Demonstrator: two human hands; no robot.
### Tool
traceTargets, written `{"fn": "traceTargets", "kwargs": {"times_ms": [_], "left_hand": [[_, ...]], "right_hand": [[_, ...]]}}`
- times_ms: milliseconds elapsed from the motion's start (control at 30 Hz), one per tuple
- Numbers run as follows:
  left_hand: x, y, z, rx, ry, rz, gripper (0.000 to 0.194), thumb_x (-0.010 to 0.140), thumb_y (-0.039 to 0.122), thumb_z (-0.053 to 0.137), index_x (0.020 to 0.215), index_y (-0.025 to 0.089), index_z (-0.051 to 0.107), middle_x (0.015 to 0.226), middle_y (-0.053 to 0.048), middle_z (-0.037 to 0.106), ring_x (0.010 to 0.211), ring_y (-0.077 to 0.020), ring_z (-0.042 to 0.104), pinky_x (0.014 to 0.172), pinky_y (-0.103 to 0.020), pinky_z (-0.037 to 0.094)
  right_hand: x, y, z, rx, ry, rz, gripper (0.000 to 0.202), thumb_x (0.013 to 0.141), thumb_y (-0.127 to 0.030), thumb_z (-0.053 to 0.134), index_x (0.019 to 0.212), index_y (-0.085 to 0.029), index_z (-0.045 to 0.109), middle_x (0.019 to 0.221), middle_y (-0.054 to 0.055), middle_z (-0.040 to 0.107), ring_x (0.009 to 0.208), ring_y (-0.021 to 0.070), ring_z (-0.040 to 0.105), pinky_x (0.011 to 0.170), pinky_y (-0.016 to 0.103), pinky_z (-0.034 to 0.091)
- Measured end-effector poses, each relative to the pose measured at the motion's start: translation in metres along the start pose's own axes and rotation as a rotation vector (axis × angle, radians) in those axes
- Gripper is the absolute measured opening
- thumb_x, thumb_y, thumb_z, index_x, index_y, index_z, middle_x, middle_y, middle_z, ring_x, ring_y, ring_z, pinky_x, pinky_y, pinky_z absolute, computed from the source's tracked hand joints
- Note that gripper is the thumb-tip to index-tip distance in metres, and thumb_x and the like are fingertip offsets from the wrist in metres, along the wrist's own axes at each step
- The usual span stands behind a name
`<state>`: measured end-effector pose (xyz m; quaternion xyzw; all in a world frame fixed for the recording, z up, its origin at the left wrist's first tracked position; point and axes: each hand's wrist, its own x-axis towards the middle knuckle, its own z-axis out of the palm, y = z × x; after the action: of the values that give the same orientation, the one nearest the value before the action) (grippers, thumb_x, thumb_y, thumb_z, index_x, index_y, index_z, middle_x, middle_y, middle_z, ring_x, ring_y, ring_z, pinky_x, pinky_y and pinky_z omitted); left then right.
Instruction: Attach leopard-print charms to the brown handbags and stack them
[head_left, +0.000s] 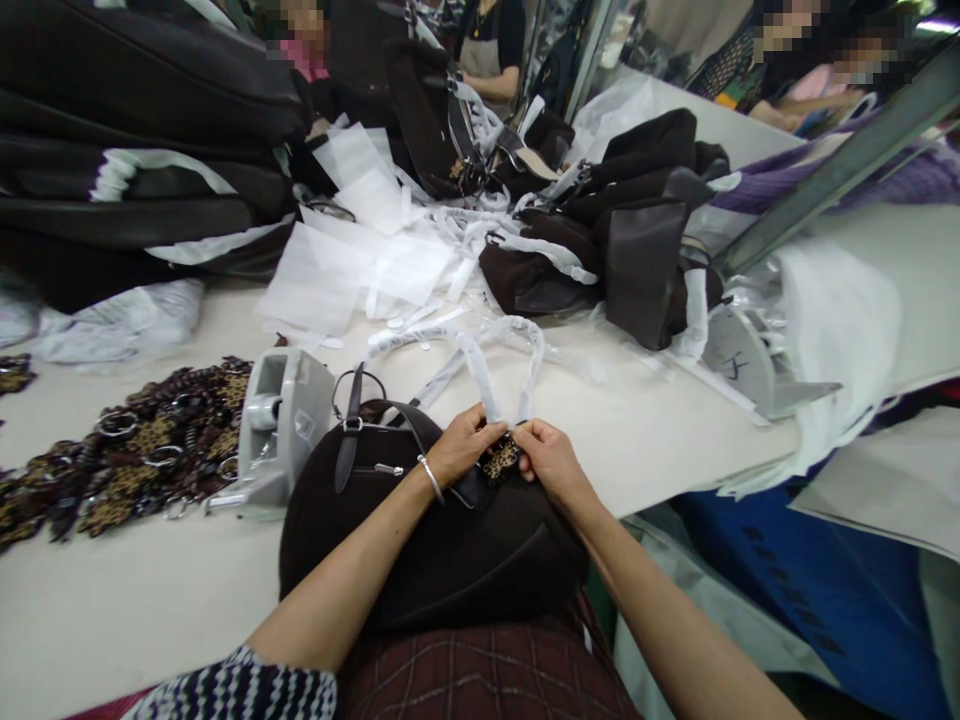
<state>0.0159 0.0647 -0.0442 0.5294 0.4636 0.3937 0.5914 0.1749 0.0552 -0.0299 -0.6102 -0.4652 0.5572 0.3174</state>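
Note:
A dark brown handbag (450, 560) lies at the table's front edge against my lap, its handles (480, 370) wrapped in white padding. At the base of the handles hangs a leopard-patterned bag charm (501, 460). My left hand (466, 442), with a bracelet on the wrist, is closed, thumb and fingers pinched at the charm's upper left. From the other side my right hand (551, 460) is closed too, its fingertips at the charm's upper right edge. The exact fastening between the fingertips is hidden. A zipper and a dark buckled strap (347, 450) show on the bag's left side.
Left of the bag stand a grey tape dispenser (289, 420) and a heap of leopard-patterned charms with rings (142, 440). Dark bags (135, 190) are stacked behind. White sheets (337, 260), more bags (637, 230) and another dispenser (742, 360) lie farther back. Other people work beyond.

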Motion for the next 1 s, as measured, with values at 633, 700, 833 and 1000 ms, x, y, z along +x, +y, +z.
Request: {"fn": "traceTargets", "kwargs": {"times_ms": [633, 700, 833, 1000], "left_hand": [[0.005, -0.005, -0.005, -0.025, 0.081, -0.116, 0.027, 0.079, 0.039, 0.059, 0.085, 0.013, 0.060, 0.070, 0.001, 0.058, 0.053, -0.0096, 0.053, 0.053, -0.022, 0.044], [0.005, -0.006, -0.005, -0.038, 0.089, -0.100, 0.025, 0.080, 0.037, 0.059, 0.086, 0.013, 0.060, 0.071, 0.001, 0.059, 0.054, -0.0095, 0.053, 0.053, -0.022, 0.044], [0.005, -0.006, -0.006, -0.045, 0.069, -0.085, 0.025, 0.081, 0.036, 0.058, 0.086, 0.012, 0.061, 0.075, -0.001, 0.061, 0.057, -0.0103, 0.055, 0.057, -0.023, 0.047], [0.003, -0.004, -0.007, -0.101, 0.053, -0.094, 0.029, 0.080, 0.039, 0.060, 0.091, 0.012, 0.060, 0.082, -0.002, 0.062, 0.063, -0.0119, 0.058, 0.061, -0.025, 0.049]], "right_hand": [[0.022, -0.033, -0.007, -0.218, -0.206, 0.081, 0.013, 0.079, -0.016, 0.059, 0.066, -0.016, 0.054, 0.044, -0.001, 0.059, 0.041, 0.0150, 0.062, 0.041, 0.023, 0.055], [0.019, -0.035, -0.009, -0.226, -0.213, 0.053, 0.012, 0.078, -0.017, 0.060, 0.068, -0.016, 0.055, 0.046, -0.002, 0.059, 0.043, 0.0144, 0.063, 0.041, 0.022, 0.055], [0.006, -0.034, -0.007, -0.263, -0.161, -0.081, 0.012, 0.080, -0.021, 0.059, 0.069, -0.017, 0.057, 0.050, -0.003, 0.060, 0.044, 0.0119, 0.062, 0.041, 0.018, 0.053], [0.008, -0.033, -0.003, -0.281, -0.159, -0.152, 0.012, 0.079, -0.022, 0.058, 0.068, -0.017, 0.057, 0.051, -0.004, 0.059, 0.045, 0.0137, 0.063, 0.039, 0.019, 0.053]]}}
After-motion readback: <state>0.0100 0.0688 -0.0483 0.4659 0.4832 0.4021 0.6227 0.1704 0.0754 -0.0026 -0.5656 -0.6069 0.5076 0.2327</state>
